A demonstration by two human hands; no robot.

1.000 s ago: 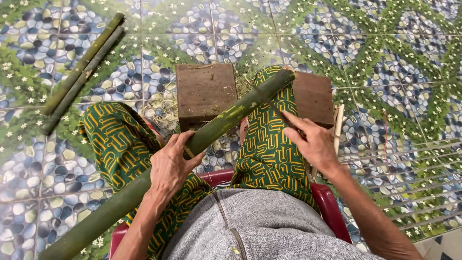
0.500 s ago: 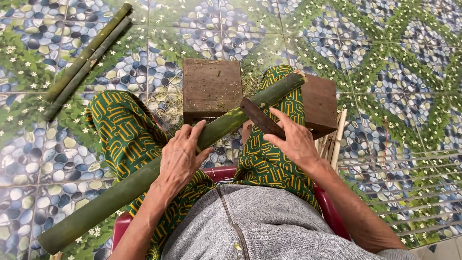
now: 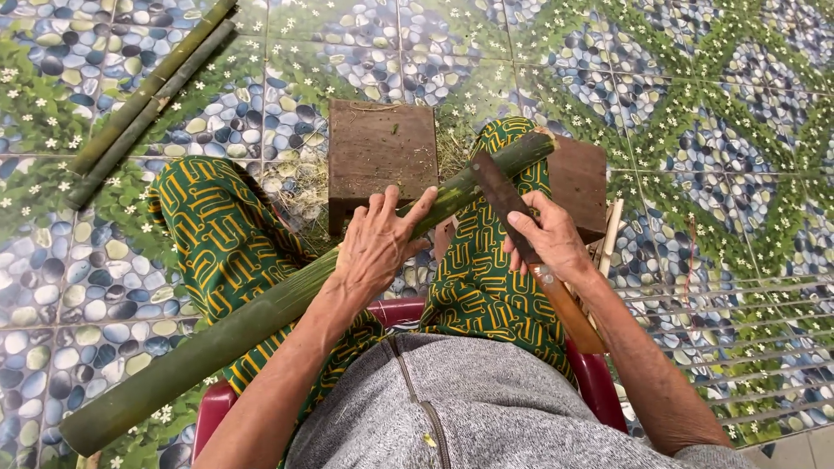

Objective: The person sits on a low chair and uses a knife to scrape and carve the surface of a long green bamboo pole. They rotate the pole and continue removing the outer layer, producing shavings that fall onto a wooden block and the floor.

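A long green bamboo pole (image 3: 217, 339) lies diagonally across my lap, from lower left up to the right knee. My left hand (image 3: 375, 243) grips it near its middle. My right hand (image 3: 549, 236) holds a knife (image 3: 508, 204) with a dark blade and a brown wooden handle; the blade lies along the pole's upper end. I sit on a red plastic stool (image 3: 599, 382), wearing green and yellow patterned trousers.
Two brown wooden blocks (image 3: 382, 148) (image 3: 580, 178) stand on the tiled floor in front of my knees. Two more green bamboo poles (image 3: 148, 100) lie on the floor at upper left. Thin pale bamboo strips (image 3: 611, 234) lean by the right block.
My right hand has brought the knife up onto the pole's upper end. My left hand has slid further up the pole.
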